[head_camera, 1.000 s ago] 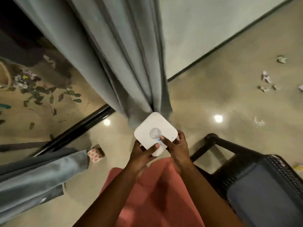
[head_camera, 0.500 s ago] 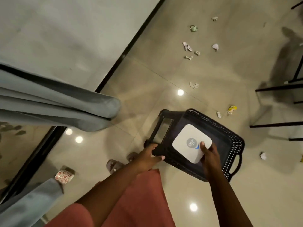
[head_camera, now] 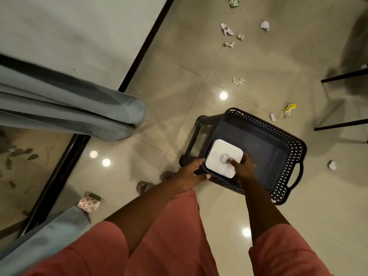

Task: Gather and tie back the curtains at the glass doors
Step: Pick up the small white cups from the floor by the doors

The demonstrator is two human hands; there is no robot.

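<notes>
She's turned from the curtain (head_camera: 83,114), now off to her left, R hand (head_camera: 242,166) pinching the white box (head_camera: 223,156) down into the basket (head_camera: 278,156), L hand (head_camera: 192,172) gripping its rim; tying's paused.

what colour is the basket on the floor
Black, with a lattice-patterned rim; the basket shows in the head view.
</notes>
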